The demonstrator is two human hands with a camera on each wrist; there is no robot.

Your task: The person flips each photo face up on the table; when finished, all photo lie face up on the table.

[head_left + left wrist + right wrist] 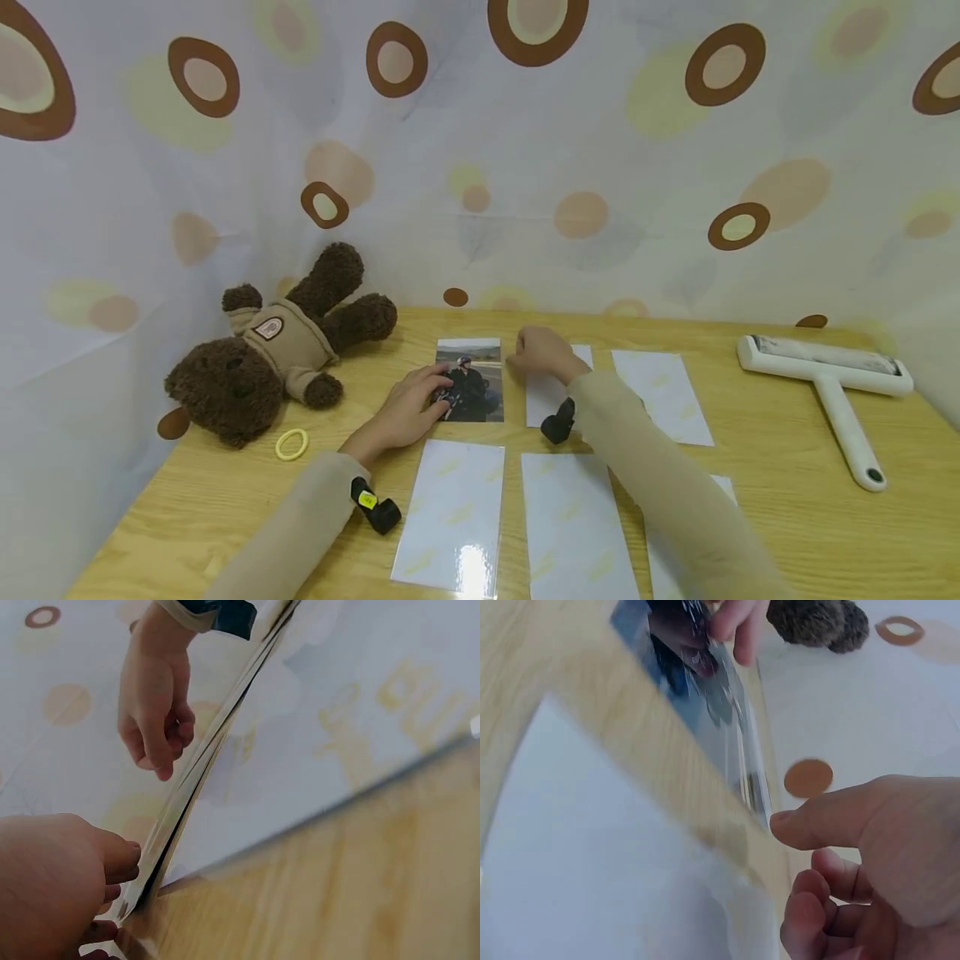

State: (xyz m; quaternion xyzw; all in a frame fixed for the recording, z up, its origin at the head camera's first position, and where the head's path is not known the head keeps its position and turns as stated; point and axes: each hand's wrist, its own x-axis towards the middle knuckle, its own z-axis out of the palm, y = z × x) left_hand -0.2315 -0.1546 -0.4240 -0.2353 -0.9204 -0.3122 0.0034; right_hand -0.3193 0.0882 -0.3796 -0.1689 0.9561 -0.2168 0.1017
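Released at the left hand (408, 408), with fingers loosely extended over the left side of a photo (483, 387) and thumb near its lower edge. Clenched at the right hand (547, 352), with fingers curled in toward the palm and, in the right wrist view, thumb tip close beside a corner of the photo; hard to tell if touching. Printed with a helmeted figure in dark clothing, and lying face up at the left end of the far row on a wooden table (825, 542). Flanked on the right by a white card (542, 396), partly covered by the right hand and wrist, then by a second white card (667, 396). Faced on the near side by three more white cards (453, 512), partly hidden at right by a beige sleeve (667, 483). Accompanied farther left by a brown plush bear (292, 337) in a beige top, with a yellow ring (279, 446) near its head. Well apart from a white lint roller (840, 408) at far right. Backed by a spotted white curtain (465, 150).
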